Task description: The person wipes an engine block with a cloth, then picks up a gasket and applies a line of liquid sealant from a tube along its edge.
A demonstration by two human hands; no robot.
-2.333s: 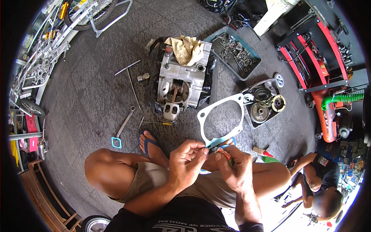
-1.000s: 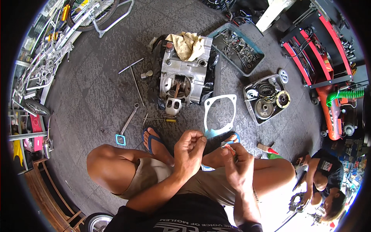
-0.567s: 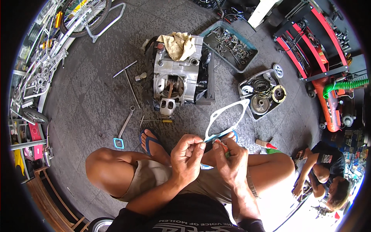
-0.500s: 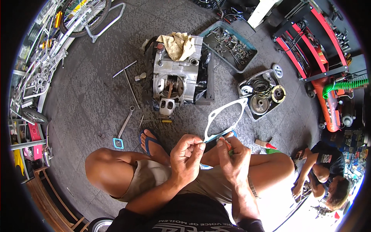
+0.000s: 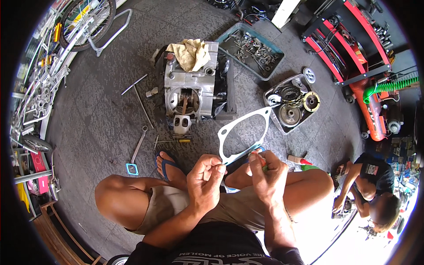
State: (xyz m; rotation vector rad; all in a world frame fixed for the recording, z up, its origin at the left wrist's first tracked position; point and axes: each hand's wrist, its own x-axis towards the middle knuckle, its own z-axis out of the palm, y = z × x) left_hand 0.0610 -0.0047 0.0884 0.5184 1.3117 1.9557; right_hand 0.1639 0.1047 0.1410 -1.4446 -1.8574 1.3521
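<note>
My left hand (image 5: 206, 181) pinches the near left corner of a thin, pale blue-white gasket (image 5: 240, 154), a large open ring with bolt-hole ears. The gasket stands tilted up, away from my lap. My right hand (image 5: 268, 179) is closed round a small orange-red and green tube (image 5: 264, 161), mostly hidden by the fingers. Its thumb and fingertips are at the gasket's near right edge; whether they touch it I cannot tell. Beyond my hands, a metal engine block (image 5: 190, 81) sits on the floor, its piston (image 5: 181, 124) sticking out toward me.
A crumpled cloth (image 5: 190, 54) lies on the engine. Trays of bolts (image 5: 273, 76) and engine parts (image 5: 289, 131) stand to its right. On the floor lie a wrench (image 5: 139, 143), a T-handle tool (image 5: 143, 108), a small blue gasket (image 5: 132, 173) and a red-tipped bottle (image 5: 300, 160). Another person (image 5: 369, 185) crouches at right.
The whole view has shifted, so the engine and trays appear farther left. The gasket now faces me more broadly, and its left side has swung left. My hands are slightly farther apart.
</note>
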